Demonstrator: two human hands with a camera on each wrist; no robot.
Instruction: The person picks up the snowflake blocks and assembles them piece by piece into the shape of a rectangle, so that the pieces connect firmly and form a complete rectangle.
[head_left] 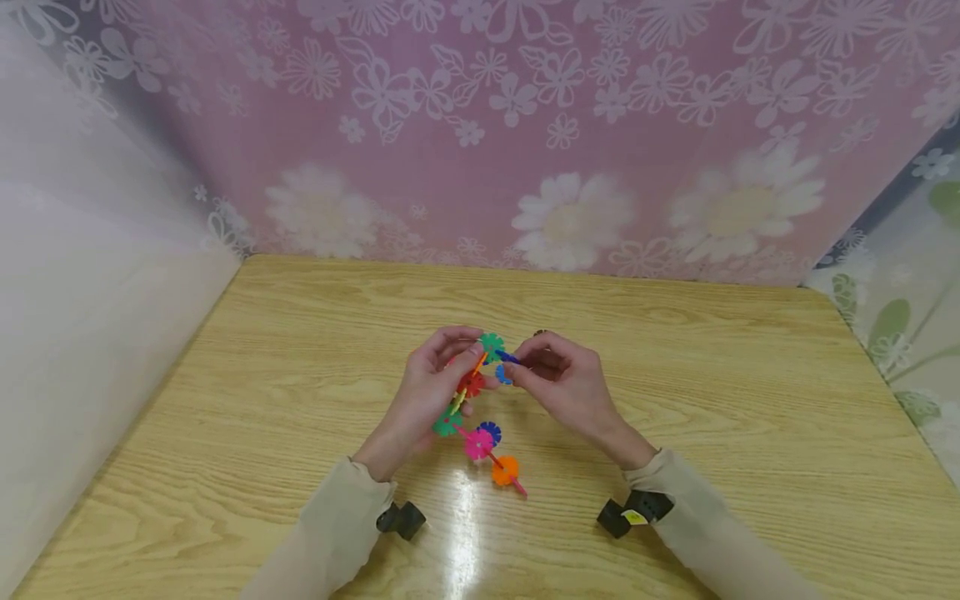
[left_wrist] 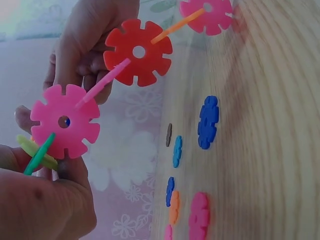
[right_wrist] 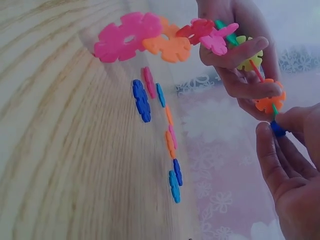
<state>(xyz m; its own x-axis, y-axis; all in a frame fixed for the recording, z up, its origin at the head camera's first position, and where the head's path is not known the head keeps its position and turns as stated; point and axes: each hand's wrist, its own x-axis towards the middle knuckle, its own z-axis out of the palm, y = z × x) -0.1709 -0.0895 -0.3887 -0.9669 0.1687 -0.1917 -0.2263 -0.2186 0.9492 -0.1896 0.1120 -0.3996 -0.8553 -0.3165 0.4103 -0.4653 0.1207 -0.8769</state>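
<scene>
My left hand (head_left: 435, 383) grips a chain of notched plastic flower discs, slotted edge to edge. At its upper end is a green disc (head_left: 492, 347). A dark blue disc (right_wrist: 278, 129), pinched between my right hand's (head_left: 573, 387) thumb and fingers, touches that green disc's edge; whether it is slotted in I cannot tell. Below the left hand the chain hangs through a pink disc (head_left: 478, 445) and an orange disc (head_left: 506, 471) to a pink end piece (head_left: 519, 487). A red disc (left_wrist: 137, 52) shows along the chain in the left wrist view. Left fingers partly hide the chain's middle.
Loose discs lie on the wood-grain table (head_left: 300, 350) beyond and below the hands: a dark blue one (left_wrist: 208, 122), a light blue one (left_wrist: 177, 151), a brown one (left_wrist: 168, 135), and several others. A flowered pink curtain (head_left: 450, 167) hangs behind the table's far edge.
</scene>
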